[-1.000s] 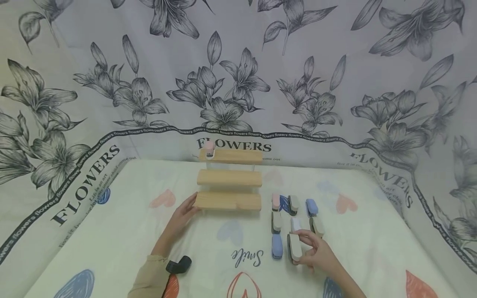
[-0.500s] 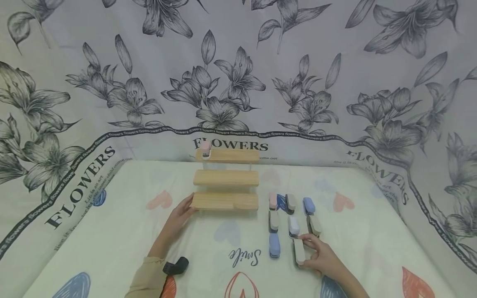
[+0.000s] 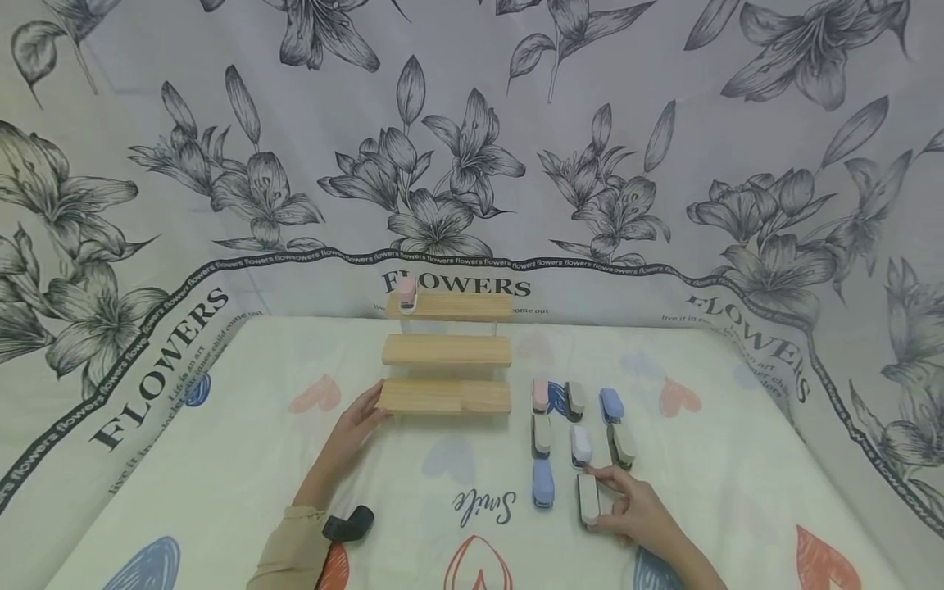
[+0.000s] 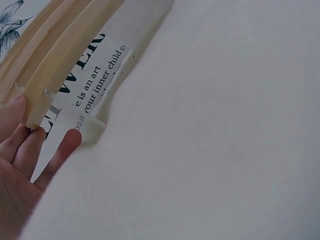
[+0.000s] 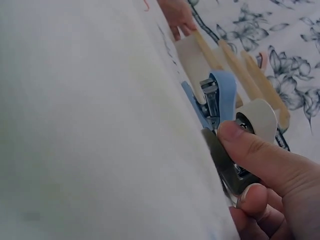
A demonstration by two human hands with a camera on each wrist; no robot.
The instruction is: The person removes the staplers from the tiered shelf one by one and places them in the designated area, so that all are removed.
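Note:
My left hand (image 3: 357, 422) grips the left end of a three-tier wooden rack (image 3: 446, 351), thumb and fingers around the board in the left wrist view. At the front of a group of staplers, my right hand (image 3: 637, 512) pinches a pale grey stapler (image 3: 587, 498) between thumb and fingers. In the right wrist view its dark base sits at the cloth. Just behind it lies a lilac-white stapler (image 3: 581, 444), with a blue stapler (image 3: 543, 483) to its left. A pink stapler (image 3: 407, 293) stands on the rack's top tier, at the left.
Right of the rack lie another pink stapler (image 3: 541, 396), grey-green staplers (image 3: 574, 400) and a second blue stapler (image 3: 611, 405). A black device (image 3: 349, 524) is at the left wrist. Flower-printed fabric (image 3: 442, 164) hangs behind the cloth-covered table (image 3: 258, 459).
My right hand has shifted the pale grey stapler slightly right and toward me, uncovering the lilac-white one behind it. The left hand keeps its grip on the rack.

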